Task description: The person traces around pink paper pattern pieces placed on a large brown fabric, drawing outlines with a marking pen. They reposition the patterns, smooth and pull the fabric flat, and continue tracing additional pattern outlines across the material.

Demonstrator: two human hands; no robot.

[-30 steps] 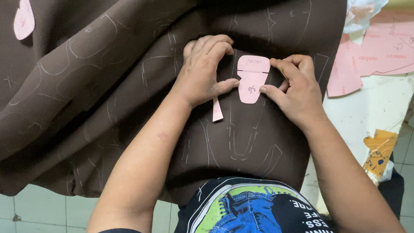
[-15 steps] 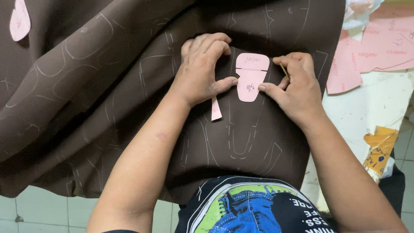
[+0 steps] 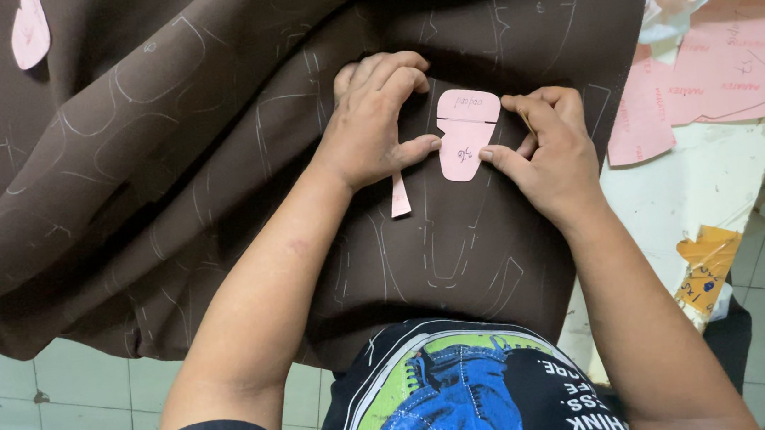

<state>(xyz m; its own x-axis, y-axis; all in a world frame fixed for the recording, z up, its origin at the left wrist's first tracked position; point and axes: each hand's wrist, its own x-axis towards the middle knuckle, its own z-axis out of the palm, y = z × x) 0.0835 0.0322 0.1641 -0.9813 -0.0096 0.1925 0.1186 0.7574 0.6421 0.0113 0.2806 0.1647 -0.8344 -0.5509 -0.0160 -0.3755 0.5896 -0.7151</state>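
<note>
Left hand (image 3: 373,124) and right hand (image 3: 550,150) press a small pink paper template (image 3: 466,131) flat on chalk-marked brown fabric (image 3: 166,169) draped over the bench (image 3: 712,186); larger pink patterns (image 3: 738,59) lie beside.

Small pink paper template (image 3: 466,132), rounded, notched at mid-height, lies flat on brown chalk-marked fabric (image 3: 212,165); narrow pink strip (image 3: 399,196) just lower-left of it.

two hands: the left hand (image 3: 373,128) and right hand (image 3: 550,150). between them one small pink paper template (image 3: 465,132). just below the left hand, one pink paper strip (image 3: 399,196). one brown cloth (image 3: 165,151) under both. far left of them, one more pink cutout (image 3: 29,32).
</note>
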